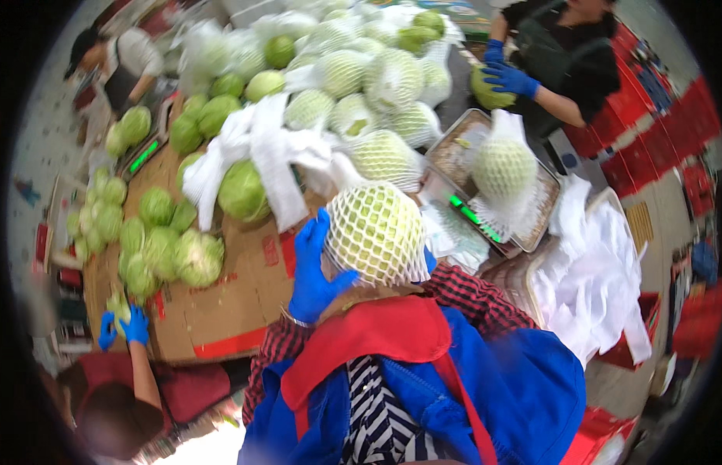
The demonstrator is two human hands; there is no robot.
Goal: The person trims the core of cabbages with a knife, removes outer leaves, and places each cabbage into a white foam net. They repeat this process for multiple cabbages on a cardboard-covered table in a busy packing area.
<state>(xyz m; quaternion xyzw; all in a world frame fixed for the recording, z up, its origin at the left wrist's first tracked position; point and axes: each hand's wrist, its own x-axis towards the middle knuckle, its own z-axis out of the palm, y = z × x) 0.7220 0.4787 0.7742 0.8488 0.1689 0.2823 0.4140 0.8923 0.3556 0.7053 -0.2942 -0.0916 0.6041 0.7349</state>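
Note:
A pale green cabbage in a white foam net sleeve (375,232) is held up in front of my chest. My left hand (317,270), in a blue glove, cups its left side with the fingers spread along it. On its right side only a bit of blue glove shows of my right hand (429,261); the cabbage hides the rest. Just beyond lie white foam net sleeves (268,154), draped over a bare green cabbage (243,190). To the right, another netted cabbage (504,168) sits on a weighing scale (538,232) with a lit green display.
Netted cabbages (393,78) are heaped at the table's far side. Bare cabbages (163,253) lie left on the cardboard-covered table (221,314). A bin (529,285) of white net sleeves stands right. Co-workers (561,70) are at the right, upper left and lower left, some handling cabbages.

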